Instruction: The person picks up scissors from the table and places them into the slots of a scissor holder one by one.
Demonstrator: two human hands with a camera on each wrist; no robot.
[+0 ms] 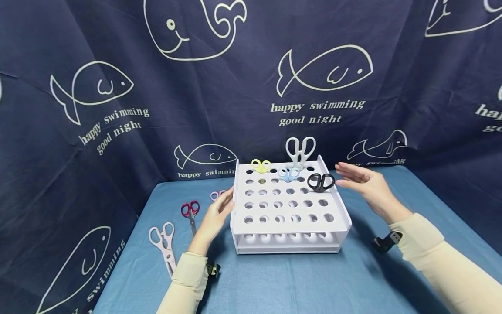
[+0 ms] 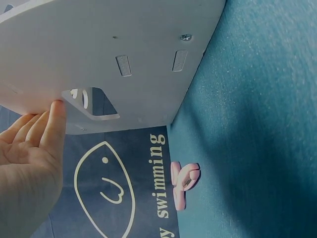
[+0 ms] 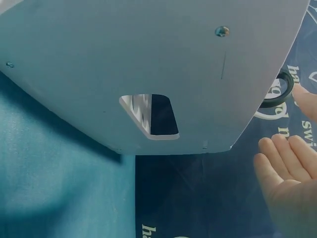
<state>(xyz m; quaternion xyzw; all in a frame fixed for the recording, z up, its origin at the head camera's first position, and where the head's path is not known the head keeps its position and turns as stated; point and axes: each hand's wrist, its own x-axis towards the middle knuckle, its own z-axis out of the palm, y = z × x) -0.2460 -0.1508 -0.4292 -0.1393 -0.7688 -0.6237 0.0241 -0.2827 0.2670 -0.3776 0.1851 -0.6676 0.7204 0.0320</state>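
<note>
A white two-tier rack (image 1: pixel 290 229) with rows of round holes stands on the table. Black-handled scissors (image 1: pixel 320 188), white-handled scissors (image 1: pixel 299 160), light blue scissors (image 1: pixel 289 175) and yellow scissors (image 1: pixel 261 168) sit handles-up in its holes towards the back. My left hand (image 1: pixel 213 214) touches the rack's left side panel with extended fingers; in the left wrist view, its fingertips lie near the cut-out of the panel (image 2: pixel 74 44). Off the right side, my right hand (image 1: pixel 370 189) hovers with spread fingers, holding nothing. Its fingertips are near the black handle loop (image 3: pixel 289 85) in the right wrist view.
Left of the rack, red-handled scissors (image 1: pixel 191 210) and larger pale pink scissors (image 1: pixel 164 245) lie on the blue cloth (image 1: pixel 290 283). Another pink-handled pair (image 1: pixel 214 196) lies behind my left hand. A dark blue curtain (image 1: pixel 243 96) with fish drawings hangs behind the table.
</note>
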